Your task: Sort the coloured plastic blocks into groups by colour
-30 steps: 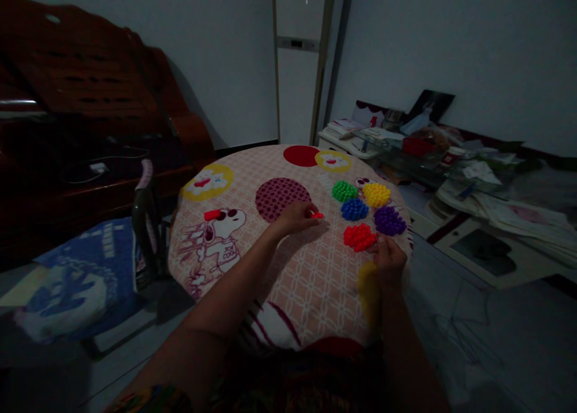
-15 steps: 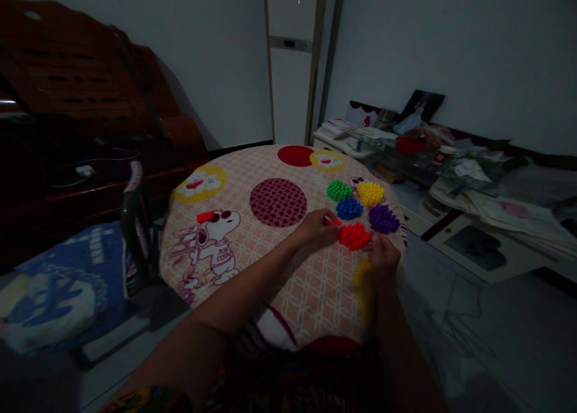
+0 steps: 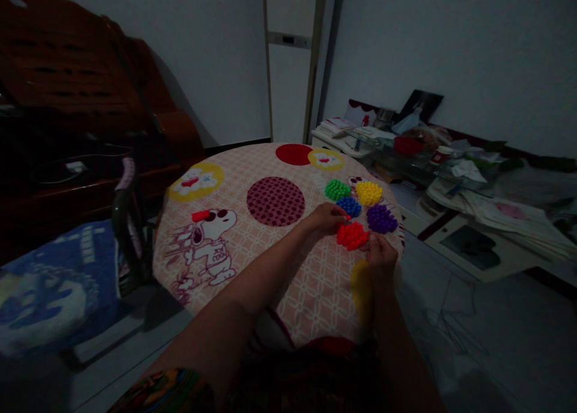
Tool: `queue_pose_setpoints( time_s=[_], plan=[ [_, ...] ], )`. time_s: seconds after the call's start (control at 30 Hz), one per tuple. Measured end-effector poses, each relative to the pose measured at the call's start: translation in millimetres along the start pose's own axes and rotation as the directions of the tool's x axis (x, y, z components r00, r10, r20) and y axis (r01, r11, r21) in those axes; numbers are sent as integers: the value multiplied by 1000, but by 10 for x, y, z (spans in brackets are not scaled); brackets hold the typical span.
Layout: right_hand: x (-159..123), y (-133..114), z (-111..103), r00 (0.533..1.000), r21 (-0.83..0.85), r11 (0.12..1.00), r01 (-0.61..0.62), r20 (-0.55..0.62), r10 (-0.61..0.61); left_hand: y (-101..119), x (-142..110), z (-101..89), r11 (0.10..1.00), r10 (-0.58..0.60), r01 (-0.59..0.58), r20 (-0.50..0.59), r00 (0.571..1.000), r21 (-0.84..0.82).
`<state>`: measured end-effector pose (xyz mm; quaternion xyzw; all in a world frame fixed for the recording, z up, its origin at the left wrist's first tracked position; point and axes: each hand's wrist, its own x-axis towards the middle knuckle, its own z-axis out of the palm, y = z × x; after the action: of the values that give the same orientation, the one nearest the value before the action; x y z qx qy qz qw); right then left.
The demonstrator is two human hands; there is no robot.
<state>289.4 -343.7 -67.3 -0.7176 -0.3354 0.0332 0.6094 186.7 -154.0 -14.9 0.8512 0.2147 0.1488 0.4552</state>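
Note:
A red cluster of small rounded knobs point(image 3: 352, 236) is between my two hands on the right side of the round table. My left hand point(image 3: 329, 218) pinches a small red piece point(image 3: 347, 218) just over the cluster's upper left edge. My right hand point(image 3: 382, 252) is closed, thumb and fingertips gripping the cluster's right edge. Beyond them are similar knobbed clusters: blue point(image 3: 349, 207), green point(image 3: 337, 190), yellow point(image 3: 369, 193) and purple point(image 3: 382, 219). The left fingers partly cover the blue one. In the dim light, what the knobs are cannot be made out.
A patterned cloth point(image 3: 288, 263) covers the table. A short red tube-like object point(image 3: 201, 216) lies on its left side. A chair with a blue cover point(image 3: 58, 281) stands left, near a wooden bench point(image 3: 67, 70). To the right is a cluttered low cabinet point(image 3: 473, 244).
My left hand has moved right with the small red piece, from beside the red cluster to over its upper edge. My right hand stays at the cluster's right side.

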Motion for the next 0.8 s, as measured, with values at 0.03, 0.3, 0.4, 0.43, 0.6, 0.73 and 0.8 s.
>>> queue_pose_setpoints(
  time_s=[0.03,0.3,0.4,0.43,0.6,0.73,0.8],
  plan=[
    [2,2,-1,1000,-3,1000,1,-1,-1,-8,12,1,1000,8,-7,21,1000,-15],
    [19,25,-2,1000,-16,1000,23,9,-23,-30,53,25,997,68,-70,64,996,33],
    [16,4,-1,1000,-17,1000,26,1,-26,-12,50,28,989,91,-95,33,995,109],
    [15,-4,-1,1000,-20,999,30,2,-30,-5,48,33,986,99,-101,22,995,132],
    [13,-18,-8,1000,-38,999,23,-2,-23,36,27,56,969,126,-127,19,992,213],
    [4,8,-8,1000,-24,999,23,1,-23,57,-77,-59,963,123,-115,-18,992,244],
    [-5,23,-11,1000,-7,1000,23,-12,-23,45,-189,-199,959,124,-105,-55,991,264]
  ],
)
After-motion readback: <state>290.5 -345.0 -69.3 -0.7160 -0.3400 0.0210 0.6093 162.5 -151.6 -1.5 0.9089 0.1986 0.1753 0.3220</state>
